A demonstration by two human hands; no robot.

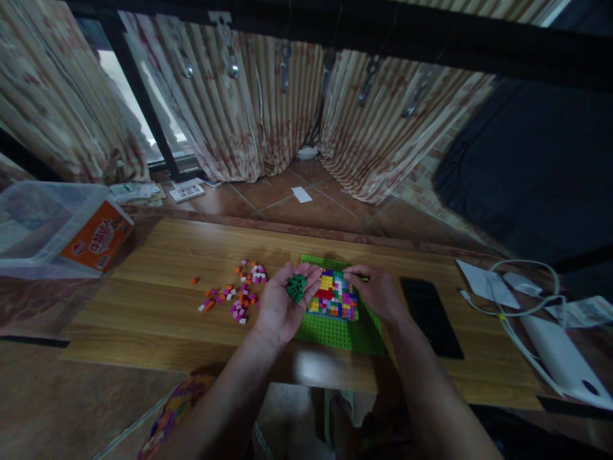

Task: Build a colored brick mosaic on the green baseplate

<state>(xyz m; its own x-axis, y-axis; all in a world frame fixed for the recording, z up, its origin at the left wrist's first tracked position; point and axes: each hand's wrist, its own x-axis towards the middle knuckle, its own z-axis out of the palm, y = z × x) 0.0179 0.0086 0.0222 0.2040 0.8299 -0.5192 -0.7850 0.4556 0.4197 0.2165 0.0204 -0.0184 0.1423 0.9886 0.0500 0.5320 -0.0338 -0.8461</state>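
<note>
My left hand (278, 308) is palm up, cupping a small heap of dark green toy bricks (295, 287). Its fingers reach over the left side of a multicoloured block of toy bricks (330, 308) on a bright green baseplate (338, 335). At the upper right corner of that block, my right hand (376, 291) has its thumb and fingertips pinched together. Whatever it pinches is too small to make out. Loose pink, orange and white bricks (244, 297) are scattered on the wooden table to the left of my left hand.
A black phone (431, 316) lies right of the baseplate on the wooden table (134, 306). White cables (517, 313) and a white power strip-like device (565, 358) occupy the right end. At the left stands a clear plastic bin (62, 217) with an orange label. Curtains hang behind.
</note>
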